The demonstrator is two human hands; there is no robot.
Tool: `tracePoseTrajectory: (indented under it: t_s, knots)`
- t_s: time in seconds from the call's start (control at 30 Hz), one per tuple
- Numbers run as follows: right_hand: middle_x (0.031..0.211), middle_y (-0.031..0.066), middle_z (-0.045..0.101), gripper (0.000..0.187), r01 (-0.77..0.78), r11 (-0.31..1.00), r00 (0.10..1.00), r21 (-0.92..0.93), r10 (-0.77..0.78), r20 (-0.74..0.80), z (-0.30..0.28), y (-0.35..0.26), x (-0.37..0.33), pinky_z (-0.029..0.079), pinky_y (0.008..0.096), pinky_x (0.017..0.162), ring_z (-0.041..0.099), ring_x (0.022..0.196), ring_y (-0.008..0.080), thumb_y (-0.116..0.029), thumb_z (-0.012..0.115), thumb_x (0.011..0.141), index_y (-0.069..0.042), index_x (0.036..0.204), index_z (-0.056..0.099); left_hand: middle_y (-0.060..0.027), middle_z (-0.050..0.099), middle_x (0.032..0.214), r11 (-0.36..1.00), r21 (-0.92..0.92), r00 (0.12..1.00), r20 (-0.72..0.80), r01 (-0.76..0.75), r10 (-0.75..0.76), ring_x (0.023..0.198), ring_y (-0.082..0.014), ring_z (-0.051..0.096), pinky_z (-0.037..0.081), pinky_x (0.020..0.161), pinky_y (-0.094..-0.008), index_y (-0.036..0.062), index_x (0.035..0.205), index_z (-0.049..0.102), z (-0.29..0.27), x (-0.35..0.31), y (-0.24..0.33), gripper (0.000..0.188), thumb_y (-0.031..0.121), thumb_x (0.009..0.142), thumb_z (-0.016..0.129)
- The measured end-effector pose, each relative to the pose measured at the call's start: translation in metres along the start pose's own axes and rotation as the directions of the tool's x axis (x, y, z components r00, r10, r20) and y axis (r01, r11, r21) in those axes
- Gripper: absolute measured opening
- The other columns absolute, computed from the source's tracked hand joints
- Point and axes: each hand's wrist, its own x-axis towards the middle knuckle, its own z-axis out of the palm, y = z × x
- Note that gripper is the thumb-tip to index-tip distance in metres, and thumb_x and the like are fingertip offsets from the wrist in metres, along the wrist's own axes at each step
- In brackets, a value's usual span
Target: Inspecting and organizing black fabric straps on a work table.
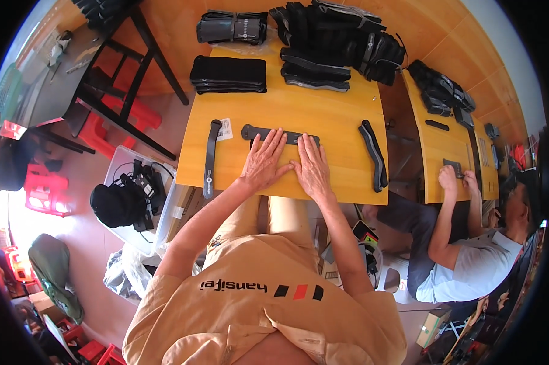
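A dark grey strap [292,138] with a rounded end lies crosswise on the yellow table [335,173]. My left hand [264,160] rests flat on it, fingers extended. Beside it, my right hand [312,167] presses flat near the strap's right end, its fingers close together and straight. The thumbs nearly meet, and the fingers hide parts of the strap. To the left, another grey strap [210,159] with a rounded end lies lengthwise, next to a small white printed label [225,129]. A folded black and grey strap [374,155] lies by the right edge.
Stacks of black straps [229,74] and bundled black straps [232,28] fill the table's far side. A white bin [170,204] with black gear stands on the floor at left. On the right, a person in a light shirt [475,261] works at another yellow table [432,164].
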Motion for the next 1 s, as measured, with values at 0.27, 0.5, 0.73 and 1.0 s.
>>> tracePoseTrajectory:
  t_s: [0.27,0.5,0.73,1.0]
  knots:
    - [0.143,0.0155,0.030,0.061,0.016,1.000,1.000,-0.007,-0.016,0.009,0.002,-0.003,-0.001,0.025,0.0459,0.107,0.030,0.132,0.0281,-0.029,0.055,0.087,0.001,0.136,0.033,-0.0139,0.026,0.146,0.997,-0.066,0.998,0.060,0.028,-0.024,0.136,-0.0263,0.022,0.017,0.109,-0.0467,0.0000,0.138,0.029,0.001,-0.001,-0.010,0.073,0.048,0.087,0.047]
    - [0.146,0.0158,0.025,0.068,-0.083,0.996,0.996,-0.030,0.082,-0.041,0.004,0.003,-0.007,0.019,0.0496,0.108,0.024,0.134,0.0308,-0.036,0.054,0.087,0.000,0.139,0.027,-0.0171,0.021,0.147,0.975,0.066,0.977,-0.001,0.211,-0.212,0.137,-0.0287,0.019,0.015,0.110,-0.0479,-0.0024,0.139,0.024,-0.004,-0.018,-0.035,0.082,0.053,0.084,0.049]
    - [0.134,0.0181,0.040,0.051,-0.236,0.964,0.940,0.126,0.259,-0.223,0.006,0.013,-0.004,0.027,0.0461,0.104,0.037,0.126,0.0314,-0.028,0.051,0.090,0.001,0.129,0.039,-0.0271,0.022,0.143,0.937,-0.011,0.934,-0.069,0.349,-0.349,0.134,-0.0379,0.022,0.019,0.109,-0.0475,-0.0065,0.137,0.023,-0.023,-0.023,-0.037,0.077,0.044,0.087,0.052]
    - [0.101,0.0142,0.057,0.018,-0.204,0.775,0.759,0.598,0.511,-0.403,0.005,0.027,-0.015,0.043,0.0355,0.084,0.055,0.096,0.0295,-0.010,0.050,0.090,0.001,0.101,0.059,-0.0249,0.049,0.112,0.820,-0.151,0.748,-0.344,0.553,-0.568,0.103,-0.0387,0.049,0.042,0.083,-0.0459,-0.0034,0.121,0.043,-0.078,-0.091,-0.029,0.055,0.019,0.076,0.066]
